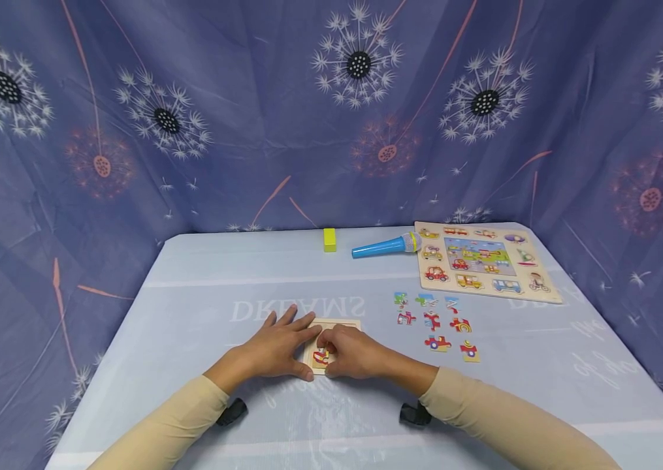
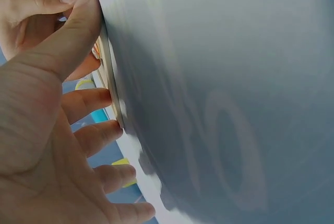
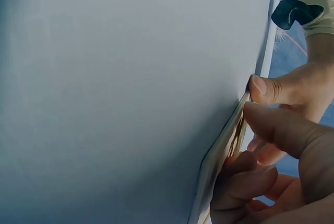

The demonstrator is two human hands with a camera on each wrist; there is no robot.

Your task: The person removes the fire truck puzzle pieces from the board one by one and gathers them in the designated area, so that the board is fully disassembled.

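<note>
A small wooden puzzle tray (image 1: 307, 359) lies flat on the table, with a red-and-yellow jigsaw piece (image 1: 321, 356) inside it. My left hand (image 1: 275, 347) steadies the tray's left side, its fingers spread and the thumb at the near edge. Over the tray's right part, my right hand (image 1: 356, 352) has curled fingers and thumb at either side of the piece, partly covering it. In the right wrist view, the right thumb (image 3: 282, 130) lies by the tray edge; the fingertips' contact is partly hidden. Several loose jigsaw pieces (image 1: 439, 343) lie to the right.
Behind the loose pieces, a larger wooden vehicle puzzle board (image 1: 434, 286) lies at the back right. A blue toy microphone (image 1: 381, 248) touches its left side. Near the table's back edge stands a yellow block (image 1: 330, 240). A patterned cloth (image 1: 260, 130) hangs behind the table.
</note>
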